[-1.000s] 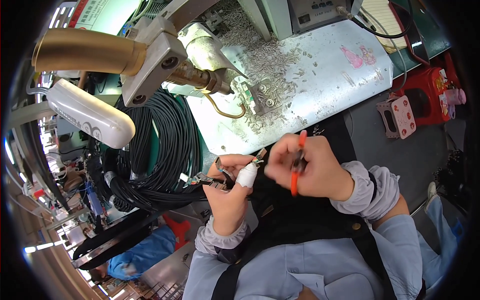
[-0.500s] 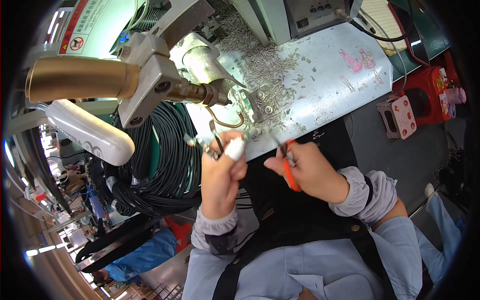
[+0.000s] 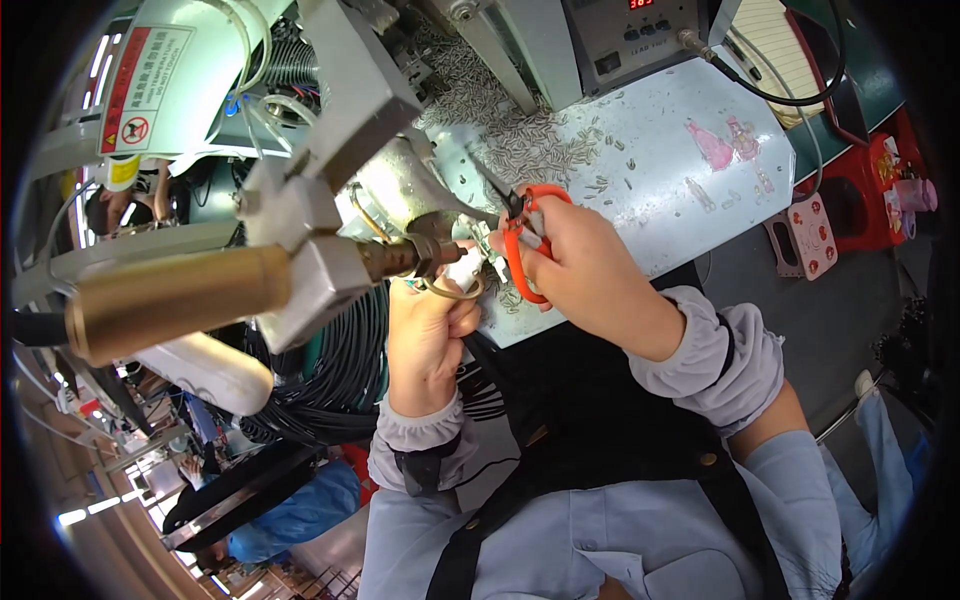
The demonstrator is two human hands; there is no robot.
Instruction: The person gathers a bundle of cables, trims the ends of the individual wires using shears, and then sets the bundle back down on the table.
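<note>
My right hand (image 3: 580, 250) is closed around a pair of orange-handled scissors (image 3: 514, 262), with the dark blades pointing up and left over the bench. My left hand (image 3: 425, 325) is closed below the tip of a brass-handled soldering iron (image 3: 180, 300). A white wrap covers one of its fingertips (image 3: 462, 272). The iron's tip and a curved brass tube (image 3: 455, 293) partly hide those fingers, so what they hold does not show clearly. Beside both hands is a small metal fixture (image 3: 494, 262), partly covered by the scissors hand.
Many small metal pins (image 3: 540, 150) lie scattered across the metal bench (image 3: 650, 220). A grey control box (image 3: 640, 50) stands behind. Coiled black cable (image 3: 340, 375) hangs at left. A red stool (image 3: 865, 190) and a patterned pink stool (image 3: 803, 237) are at right.
My right hand has moved up and left with the scissors, over the fixture. My left hand has shifted slightly, and its fingertips are now behind the iron's tip. The iron appears lower in view.
</note>
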